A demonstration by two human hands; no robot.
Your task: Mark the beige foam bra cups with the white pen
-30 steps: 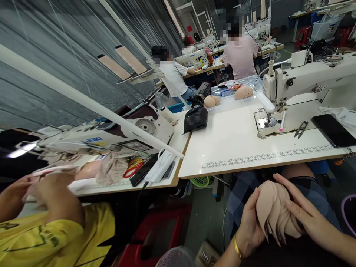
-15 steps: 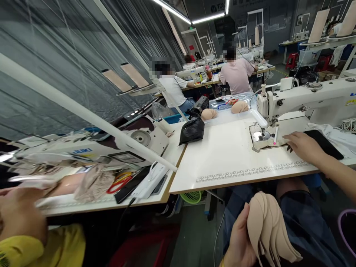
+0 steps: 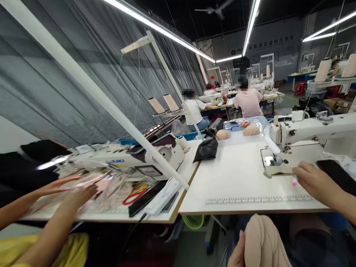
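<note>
Beige pieces (image 3: pixel 263 241): an overlapping, curved stack on the person's side of the near edge of the tabletop (image 3: pixel 233 178), low in view; gathered in one bunch, so that much looks done
Left grip (image 3: pixel 237 256): clamped on the beige pieces, the thumb against their side; the rest of the hand is cut off at the bottom
Right grip (image 3: pixel 319 185): fingers drawn together over the tabletop, seemingly closed on a pink-tipped pen (image 3: pixel 294 182); the fingers hide most of the pen
Pen to stack: well apart; the pen appears to be in hand, yet its tip is not on the beige pieces
Sewing machine (image 3: pixel 319 129): beyond the right grip; the beige pieces are away from its needle plate (image 3: pixel 271 160), so stitching does not seem under way
Two beige piles (image 3: pixel 251 130): toward the far edge of the tabletop, beyond the black bag (image 3: pixel 205 149); whether finished or waiting cannot be told
Dark phone (image 3: pixel 336 176): beside the right grip, on the machine side
Stage: judged as between operations, stack and pen each held; marks or seams on the beige pieces cannot be made out, nor how many remain
</note>
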